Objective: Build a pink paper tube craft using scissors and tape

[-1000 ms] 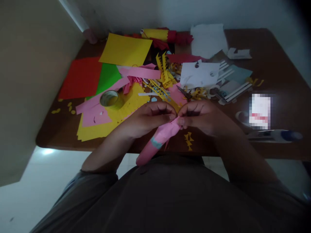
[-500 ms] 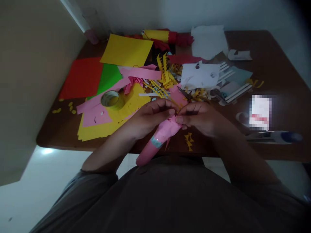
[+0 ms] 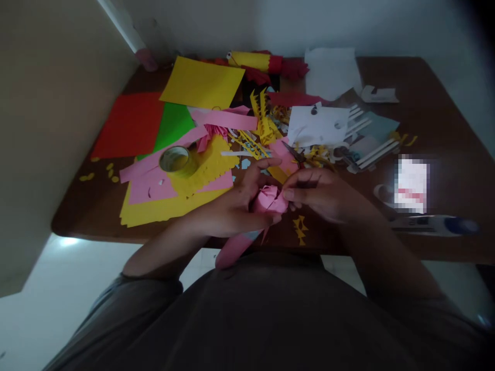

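Observation:
A pink paper tube [image 3: 236,249] slants up from my lap over the table's front edge, a pale green band partly showing around it. My left hand [image 3: 242,203] wraps round its upper part, thumb on the near side and fingers behind. At the top the pink paper is folded in overlapping flaps. My right hand [image 3: 315,191] pinches the right edge of those flaps between thumb and fingers. Small yellow paper cut-outs [image 3: 299,229] lie just below my right hand. Beyond the hands are dark-bladed scissors [image 3: 294,152], partly covered by scraps.
A roll of tape [image 3: 178,162] stands on pink and yellow sheets at left. Red [image 3: 129,123], green and yellow sheets lie behind. White paper with holes [image 3: 317,125] and strips are at right. A yellow and red paper tube [image 3: 251,61] lies at the back.
My left hand has shifted from pinching the tube's top to wrapping around its upper part. The folded pink end now faces up into view. My right hand stays at its edge.

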Demonstrator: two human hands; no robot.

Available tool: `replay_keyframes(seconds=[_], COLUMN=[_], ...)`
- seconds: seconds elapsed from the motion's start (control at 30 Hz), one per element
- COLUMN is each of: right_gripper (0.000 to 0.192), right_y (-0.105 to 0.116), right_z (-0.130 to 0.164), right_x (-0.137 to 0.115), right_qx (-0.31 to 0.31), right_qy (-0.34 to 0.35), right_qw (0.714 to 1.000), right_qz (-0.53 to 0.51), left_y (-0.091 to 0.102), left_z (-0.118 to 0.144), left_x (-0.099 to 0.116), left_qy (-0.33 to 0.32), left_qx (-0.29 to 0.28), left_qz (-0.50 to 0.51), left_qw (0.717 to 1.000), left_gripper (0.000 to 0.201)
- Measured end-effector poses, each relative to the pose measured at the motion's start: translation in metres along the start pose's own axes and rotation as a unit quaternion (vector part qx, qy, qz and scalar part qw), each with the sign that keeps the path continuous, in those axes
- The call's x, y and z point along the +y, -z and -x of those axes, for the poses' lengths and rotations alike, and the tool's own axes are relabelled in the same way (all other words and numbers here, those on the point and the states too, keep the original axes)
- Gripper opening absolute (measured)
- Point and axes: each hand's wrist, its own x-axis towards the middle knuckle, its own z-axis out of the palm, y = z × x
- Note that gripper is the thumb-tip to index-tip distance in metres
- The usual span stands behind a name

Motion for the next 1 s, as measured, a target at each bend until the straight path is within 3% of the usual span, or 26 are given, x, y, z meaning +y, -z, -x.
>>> replay_keyframes(seconds=[0.13, 0.27, 0.33, 0.4, 0.53, 0.63, 0.73, 0.9, 1.0], right_gripper=[0.027, 0.031, 0.030, 0.027, 0.022, 0.020, 0.019, 0.021, 0.022], right_y=[0.000, -0.002, -0.001, 0.000, 0.004, 0.005, 0.005, 0.006, 0.006], right_z=[0.002, 0.004, 0.004, 0.005, 0.006, 0.008, 0.008, 0.006, 0.006], right_x=[-0.003, -0.006, -0.007, -0.007, -0.005, -0.003, -0.002, -0.002, -0.003], right_qx=[-0.013, -0.019, -0.024, -0.032, -0.031, -0.021, -0.018, -0.009, 0.011], right_qy=[0.004, 0.002, 0.008, 0.019, 0.042, 0.049, 0.052, 0.068, 0.079], right_qw=[1.000, 1.000, 1.000, 0.999, 0.999, 0.998, 0.998, 0.997, 0.996], right_qz=[-0.005, -0.003, -0.005, -0.006, 0.011, 0.024, 0.026, 0.024, 0.034], left_y=[0.000, -0.005, -0.006, -0.005, 0.003, 0.010, 0.015, 0.023, 0.022], left_z=[0.001, -0.003, -0.004, -0.006, -0.007, -0.007, -0.005, -0.001, 0.000], left_x=[-0.006, -0.015, -0.016, -0.014, -0.008, -0.007, -0.007, -0.007, -0.006], left_qy=[0.021, 0.046, 0.057, 0.052, 0.010, -0.027, -0.032, 0.002, 0.055], left_qx=[0.021, 0.052, 0.056, 0.058, 0.070, 0.079, 0.061, -0.030, -0.029], left_qz=[0.036, 0.205, 0.243, 0.221, 0.079, 0.034, 0.080, 0.087, 0.092], left_qw=[0.999, 0.976, 0.967, 0.972, 0.994, 0.996, 0.994, 0.996, 0.994], left_gripper=[0.080, 0.053, 0.043, 0.033, 0.020, 0.022, 0.026, 0.071, 0.085])
